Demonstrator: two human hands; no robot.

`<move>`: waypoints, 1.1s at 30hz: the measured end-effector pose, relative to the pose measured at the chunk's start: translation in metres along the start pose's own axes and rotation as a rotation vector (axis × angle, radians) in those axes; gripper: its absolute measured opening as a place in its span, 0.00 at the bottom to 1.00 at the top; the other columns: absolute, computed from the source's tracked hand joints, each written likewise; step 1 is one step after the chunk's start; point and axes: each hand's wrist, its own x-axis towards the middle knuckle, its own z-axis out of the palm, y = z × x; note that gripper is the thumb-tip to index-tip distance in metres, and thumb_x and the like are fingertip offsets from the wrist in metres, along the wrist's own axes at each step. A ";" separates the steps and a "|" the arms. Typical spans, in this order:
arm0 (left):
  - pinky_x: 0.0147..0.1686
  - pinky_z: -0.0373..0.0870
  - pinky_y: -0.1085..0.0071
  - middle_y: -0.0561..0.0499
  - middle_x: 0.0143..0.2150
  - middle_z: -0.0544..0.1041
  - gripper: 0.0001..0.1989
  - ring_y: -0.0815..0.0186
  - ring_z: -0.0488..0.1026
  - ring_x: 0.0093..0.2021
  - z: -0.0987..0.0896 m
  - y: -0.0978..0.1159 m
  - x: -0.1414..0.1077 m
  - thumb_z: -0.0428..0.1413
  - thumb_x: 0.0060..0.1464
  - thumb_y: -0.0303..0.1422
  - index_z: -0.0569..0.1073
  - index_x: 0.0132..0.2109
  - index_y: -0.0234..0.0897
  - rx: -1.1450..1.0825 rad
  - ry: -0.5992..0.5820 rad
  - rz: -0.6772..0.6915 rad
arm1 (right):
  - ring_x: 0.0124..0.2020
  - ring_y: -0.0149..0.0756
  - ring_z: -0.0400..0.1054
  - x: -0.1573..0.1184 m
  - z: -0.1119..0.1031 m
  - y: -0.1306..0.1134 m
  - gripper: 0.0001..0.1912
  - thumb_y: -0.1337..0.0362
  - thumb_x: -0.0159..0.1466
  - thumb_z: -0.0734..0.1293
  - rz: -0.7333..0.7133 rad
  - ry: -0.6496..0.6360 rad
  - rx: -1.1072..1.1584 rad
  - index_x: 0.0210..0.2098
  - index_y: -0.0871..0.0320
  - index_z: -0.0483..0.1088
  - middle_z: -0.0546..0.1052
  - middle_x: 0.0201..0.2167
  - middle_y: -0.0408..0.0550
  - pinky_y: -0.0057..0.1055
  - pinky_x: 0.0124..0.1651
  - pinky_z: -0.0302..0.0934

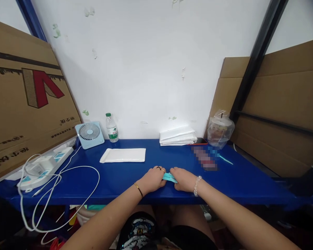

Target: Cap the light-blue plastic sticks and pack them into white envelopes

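Observation:
Near the front edge of the blue table, my left hand (155, 178) and my right hand (185, 179) are close together. Between them is a small turquoise folded piece (169, 177), thin and soft-looking; its exact kind I cannot make out. My left fingers are closed on its left end, and my right fingers pinch its right end. Both hands hide part of it. Beyond my left hand, a flat white packet (123, 155) lies on the table. A stack of similar white packets (177, 135) rests against the wall.
At the left are a light-blue fan (90, 134), a water bottle (112, 128), a power strip (48, 168) and looping white cables (91, 194). A bagged drink cup (220, 130), a phone (200, 141) and a blurred pinkish item (205, 159) are at the right. Cardboard (284, 114) flanks the table.

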 end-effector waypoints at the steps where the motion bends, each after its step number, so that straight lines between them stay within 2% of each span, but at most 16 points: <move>1: 0.42 0.66 0.63 0.42 0.41 0.71 0.09 0.56 0.68 0.43 0.000 0.002 0.000 0.48 0.55 0.34 0.67 0.41 0.35 -0.014 0.010 -0.007 | 0.37 0.46 0.68 0.001 -0.001 0.000 0.15 0.71 0.49 0.65 0.007 -0.007 -0.012 0.38 0.64 0.67 0.73 0.36 0.58 0.36 0.38 0.60; 4: 0.43 0.65 0.63 0.43 0.40 0.72 0.07 0.56 0.69 0.42 0.001 0.006 0.003 0.50 0.52 0.31 0.67 0.39 0.35 -0.098 0.037 -0.048 | 0.36 0.48 0.70 0.004 -0.014 0.001 0.13 0.70 0.49 0.66 0.027 0.021 -0.075 0.36 0.62 0.69 0.74 0.35 0.58 0.36 0.36 0.60; 6: 0.42 0.65 0.65 0.44 0.38 0.73 0.07 0.57 0.70 0.40 0.002 0.009 0.009 0.51 0.52 0.31 0.67 0.40 0.35 -0.229 0.100 -0.105 | 0.34 0.48 0.70 0.003 -0.037 0.001 0.13 0.71 0.49 0.66 0.020 0.059 -0.105 0.36 0.62 0.70 0.74 0.36 0.58 0.36 0.34 0.60; 8: 0.39 0.66 0.67 0.47 0.37 0.74 0.08 0.60 0.71 0.38 0.004 0.015 0.016 0.50 0.55 0.34 0.66 0.40 0.36 -0.433 0.230 -0.158 | 0.33 0.45 0.70 0.001 -0.069 -0.001 0.14 0.72 0.49 0.68 -0.049 0.109 -0.087 0.37 0.62 0.70 0.73 0.36 0.56 0.34 0.33 0.59; 9: 0.38 0.66 0.68 0.47 0.37 0.74 0.09 0.61 0.71 0.37 0.005 0.019 0.020 0.49 0.56 0.36 0.67 0.40 0.35 -0.543 0.305 -0.174 | 0.34 0.44 0.69 0.000 -0.086 -0.002 0.16 0.70 0.49 0.69 -0.122 0.143 -0.040 0.39 0.61 0.70 0.73 0.37 0.54 0.33 0.34 0.59; 11: 0.38 0.66 0.69 0.48 0.38 0.74 0.12 0.62 0.71 0.37 0.008 0.027 0.025 0.48 0.57 0.40 0.67 0.41 0.35 -0.726 0.427 -0.176 | 0.35 0.40 0.68 -0.002 -0.115 -0.007 0.23 0.60 0.50 0.71 -0.215 0.231 0.083 0.44 0.57 0.69 0.73 0.36 0.49 0.30 0.34 0.59; 14: 0.41 0.66 0.68 0.49 0.39 0.74 0.15 0.63 0.71 0.39 0.012 0.037 0.029 0.48 0.57 0.41 0.68 0.43 0.35 -0.862 0.508 -0.158 | 0.35 0.38 0.67 -0.003 -0.137 -0.014 0.24 0.46 0.54 0.67 -0.203 0.363 0.158 0.44 0.56 0.70 0.72 0.36 0.48 0.30 0.35 0.58; 16: 0.44 0.66 0.67 0.49 0.41 0.74 0.16 0.63 0.70 0.40 0.015 0.039 0.028 0.48 0.57 0.41 0.68 0.45 0.35 -0.902 0.543 -0.150 | 0.35 0.38 0.67 -0.004 -0.140 -0.018 0.25 0.43 0.57 0.62 -0.152 0.425 0.176 0.41 0.56 0.71 0.72 0.38 0.49 0.32 0.37 0.58; 19: 0.45 0.65 0.67 0.48 0.42 0.74 0.17 0.63 0.70 0.42 0.015 0.038 0.025 0.49 0.56 0.43 0.68 0.46 0.35 -0.924 0.570 -0.148 | 0.38 0.39 0.66 -0.007 -0.141 -0.019 0.25 0.43 0.62 0.56 -0.114 0.527 0.240 0.40 0.56 0.72 0.72 0.38 0.50 0.33 0.40 0.58; 21: 0.44 0.66 0.67 0.48 0.40 0.74 0.18 0.63 0.70 0.40 0.015 0.036 0.025 0.47 0.57 0.44 0.68 0.45 0.35 -0.916 0.545 -0.184 | 0.40 0.39 0.66 -0.006 -0.142 -0.020 0.26 0.45 0.65 0.53 -0.099 0.624 0.293 0.39 0.57 0.72 0.72 0.37 0.49 0.33 0.42 0.58; 23: 0.39 0.67 0.68 0.49 0.33 0.74 0.19 0.65 0.70 0.34 0.016 0.034 0.025 0.45 0.58 0.46 0.69 0.42 0.36 -0.918 0.506 -0.242 | 0.41 0.38 0.66 -0.003 -0.139 -0.022 0.25 0.47 0.66 0.51 -0.111 0.670 0.333 0.41 0.57 0.71 0.72 0.37 0.49 0.33 0.44 0.58; 26: 0.32 0.67 0.69 0.51 0.25 0.72 0.20 0.67 0.69 0.27 0.020 0.033 0.027 0.45 0.56 0.48 0.69 0.33 0.35 -0.981 0.478 -0.259 | 0.43 0.38 0.66 0.008 -0.122 -0.029 0.23 0.50 0.67 0.52 -0.195 0.552 0.337 0.43 0.57 0.71 0.73 0.39 0.50 0.33 0.46 0.59; 29: 0.33 0.67 0.69 0.49 0.23 0.72 0.21 0.66 0.70 0.28 0.026 0.031 0.029 0.48 0.54 0.49 0.68 0.24 0.35 -1.047 0.475 -0.204 | 0.45 0.38 0.67 0.015 -0.103 -0.034 0.20 0.55 0.68 0.53 -0.256 0.404 0.325 0.43 0.58 0.72 0.74 0.43 0.51 0.34 0.49 0.59; 31: 0.32 0.67 0.70 0.50 0.21 0.72 0.22 0.66 0.70 0.27 0.027 0.031 0.030 0.49 0.53 0.49 0.67 0.22 0.36 -1.095 0.467 -0.204 | 0.51 0.40 0.64 0.015 -0.098 -0.035 0.20 0.55 0.68 0.53 -0.246 0.424 0.339 0.47 0.57 0.70 0.71 0.49 0.51 0.36 0.52 0.58; 33: 0.27 0.66 0.72 0.51 0.18 0.69 0.23 0.68 0.68 0.22 0.027 0.032 0.030 0.48 0.53 0.50 0.66 0.23 0.36 -1.153 0.450 -0.228 | 0.56 0.40 0.59 0.013 -0.099 -0.036 0.21 0.54 0.68 0.53 -0.224 0.518 0.325 0.52 0.55 0.67 0.66 0.56 0.50 0.38 0.57 0.55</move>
